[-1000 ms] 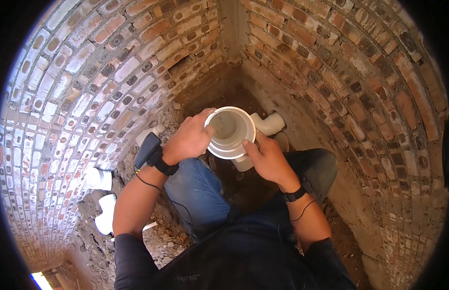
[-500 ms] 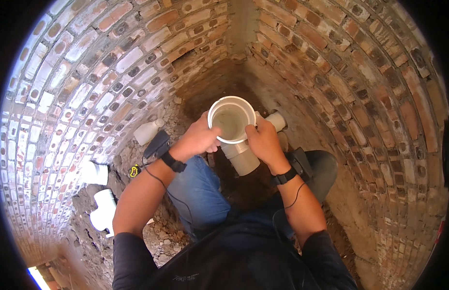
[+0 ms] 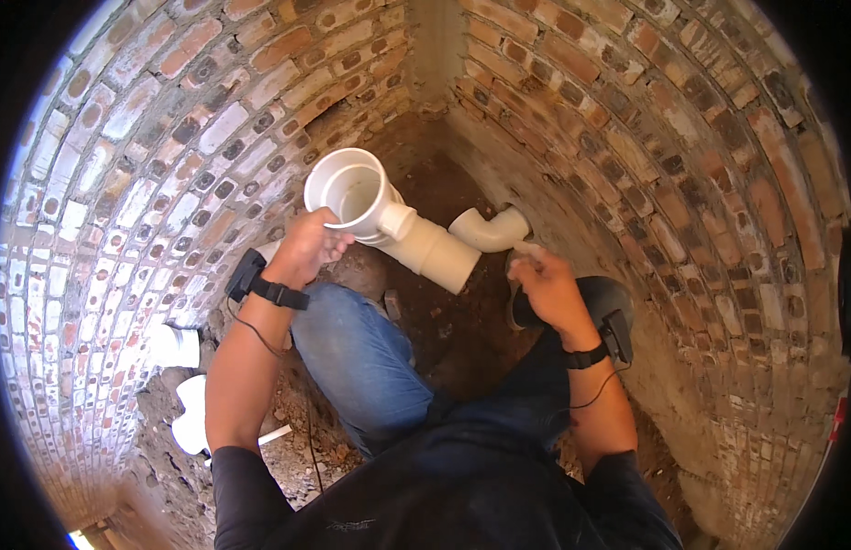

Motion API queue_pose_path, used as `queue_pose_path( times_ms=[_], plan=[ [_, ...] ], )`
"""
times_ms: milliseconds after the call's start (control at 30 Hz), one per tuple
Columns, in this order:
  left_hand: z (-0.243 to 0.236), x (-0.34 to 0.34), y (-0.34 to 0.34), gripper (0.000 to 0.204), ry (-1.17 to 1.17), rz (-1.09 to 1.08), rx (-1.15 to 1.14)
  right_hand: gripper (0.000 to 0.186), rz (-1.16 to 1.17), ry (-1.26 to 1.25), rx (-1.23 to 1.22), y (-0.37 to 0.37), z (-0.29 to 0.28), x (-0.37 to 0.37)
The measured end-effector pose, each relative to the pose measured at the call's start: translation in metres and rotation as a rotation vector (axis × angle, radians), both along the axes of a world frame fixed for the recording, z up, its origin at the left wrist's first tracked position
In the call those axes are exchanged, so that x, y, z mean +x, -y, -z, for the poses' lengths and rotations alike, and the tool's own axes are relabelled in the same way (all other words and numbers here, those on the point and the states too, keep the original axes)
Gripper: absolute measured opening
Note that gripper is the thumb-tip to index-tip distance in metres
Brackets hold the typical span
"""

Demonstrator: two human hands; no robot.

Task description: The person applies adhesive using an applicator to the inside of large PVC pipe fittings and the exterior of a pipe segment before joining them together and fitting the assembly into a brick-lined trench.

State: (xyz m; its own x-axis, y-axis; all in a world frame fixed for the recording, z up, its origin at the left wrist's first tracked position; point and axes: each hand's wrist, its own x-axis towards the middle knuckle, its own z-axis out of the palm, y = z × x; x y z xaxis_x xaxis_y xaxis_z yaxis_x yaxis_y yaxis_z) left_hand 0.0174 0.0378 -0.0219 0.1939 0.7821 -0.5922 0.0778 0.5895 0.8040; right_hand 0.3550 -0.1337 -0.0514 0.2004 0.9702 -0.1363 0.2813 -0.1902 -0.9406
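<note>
A white plastic pipe fitting [image 3: 389,240] with a wide round mouth, a small side stub and a lower end pointing right is tilted in front of me. My left hand [image 3: 308,246] grips it by the near rim of its mouth. My right hand [image 3: 547,282] is off the fitting, with its fingers partly curled and apart and nothing plainly in them. Just beyond those fingers, a cream elbow pipe [image 3: 488,229] sits low by the right wall. The fitting's lower end is close to the elbow, with a gap between them.
Brick walls [image 3: 233,137] rise on both sides and meet in a far corner. Beside my left arm lie a white pipe fitting [image 3: 192,414] and another white pipe piece [image 3: 178,346] on rough soil. My bent knees [image 3: 357,357] flank the brown dirt pit [image 3: 453,353].
The fitting has moved left and turned so its lower end points right. My right hand has let go of its rim and moved right, near the elbow pipe, now more exposed.
</note>
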Motion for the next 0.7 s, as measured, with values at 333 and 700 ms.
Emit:
queue_pose_path(
  times_ms=[333,700],
  plan=[
    [-0.013,-0.022,-0.007,0.034,-0.038,-0.032,0.158,0.039,-0.009,0.401,-0.07,0.007,-0.029,0.041],
    [0.052,-0.015,-0.024,0.031,-0.017,0.056,0.098,0.043,-0.342,0.945,-0.219,-0.085,-0.023,0.033]
  ],
)
